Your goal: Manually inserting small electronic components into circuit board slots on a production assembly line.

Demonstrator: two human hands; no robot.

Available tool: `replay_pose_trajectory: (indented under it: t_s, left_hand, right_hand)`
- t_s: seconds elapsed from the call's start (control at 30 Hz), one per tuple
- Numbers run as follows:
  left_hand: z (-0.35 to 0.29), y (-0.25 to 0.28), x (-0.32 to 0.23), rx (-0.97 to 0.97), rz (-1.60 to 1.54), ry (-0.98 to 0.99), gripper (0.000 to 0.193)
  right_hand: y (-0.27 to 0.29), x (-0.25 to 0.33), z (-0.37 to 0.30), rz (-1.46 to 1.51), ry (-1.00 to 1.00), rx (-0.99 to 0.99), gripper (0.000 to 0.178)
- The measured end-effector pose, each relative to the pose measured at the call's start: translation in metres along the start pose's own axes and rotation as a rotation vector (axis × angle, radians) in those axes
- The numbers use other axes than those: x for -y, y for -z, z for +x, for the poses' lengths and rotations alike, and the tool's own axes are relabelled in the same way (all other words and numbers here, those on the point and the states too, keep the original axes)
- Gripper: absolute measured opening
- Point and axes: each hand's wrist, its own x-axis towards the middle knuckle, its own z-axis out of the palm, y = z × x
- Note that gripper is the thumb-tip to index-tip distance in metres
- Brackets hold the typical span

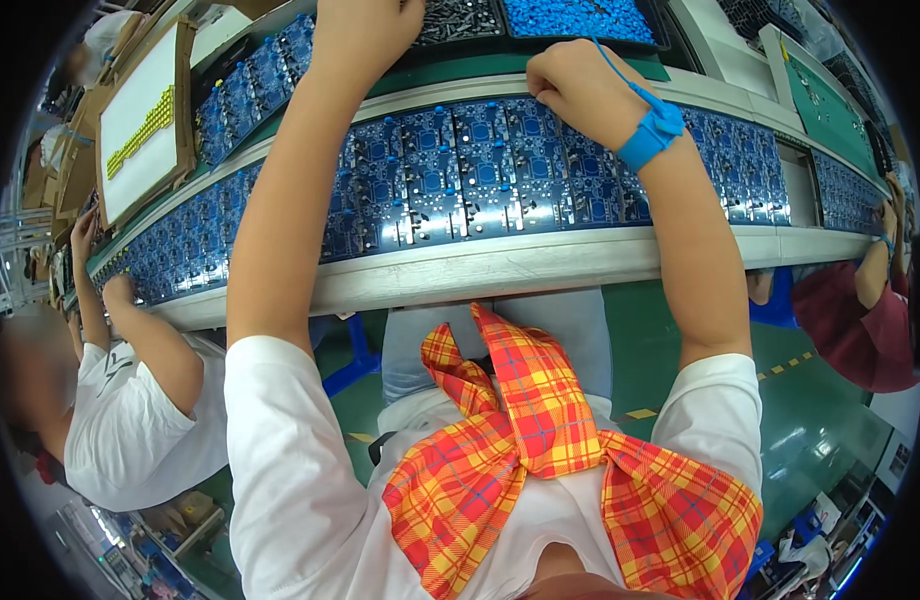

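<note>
My left hand (368, 28) reaches to the upper edge of the picture, beside a bin of small dark parts (460, 20); its fingers are mostly cut off. Over the far edge of the row of blue circuit boards (435, 180), my right hand (578, 88) is closed, thumb and fingers curled together. Whatever it pinches is hidden. A blue wrist strap (652, 138) with a thin cord circles my right wrist. Just beyond that hand lies a bin full of small blue parts (580, 20). Small blue pieces stand along the far side of several boards.
A pale rail (500, 262) runs along the near side of the boards. More blue boards (265, 85) and a white panel with yellow pieces (130, 140) sit at the far left. A person in white (145, 420) works at left, another in dark red (855, 320) at right.
</note>
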Motion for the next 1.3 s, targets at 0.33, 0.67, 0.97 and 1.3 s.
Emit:
replay_pose_trajectory:
  t_s: [0.33,0.67,0.97,1.3]
  left_hand:
    - [-0.061,0.016,-0.043,0.229,-0.562,-0.044,0.020]
    - [-0.068,0.018,-0.045,0.448,-0.697,0.112,0.021]
    - [-0.069,0.006,-0.054,0.298,-0.326,-0.420,0.010]
    - [-0.069,-0.001,-0.062,0.182,-0.173,-0.546,0.008]
  right_hand:
    - [0.009,0.004,-0.001,0.026,-0.046,0.057,0.005]
    - [0.022,0.011,0.005,0.020,-0.088,0.169,0.004]
    - [0.054,-0.048,0.007,0.247,-0.297,-0.355,0.022]
    - [0.031,-0.050,0.015,0.395,-0.357,-0.217,0.022]
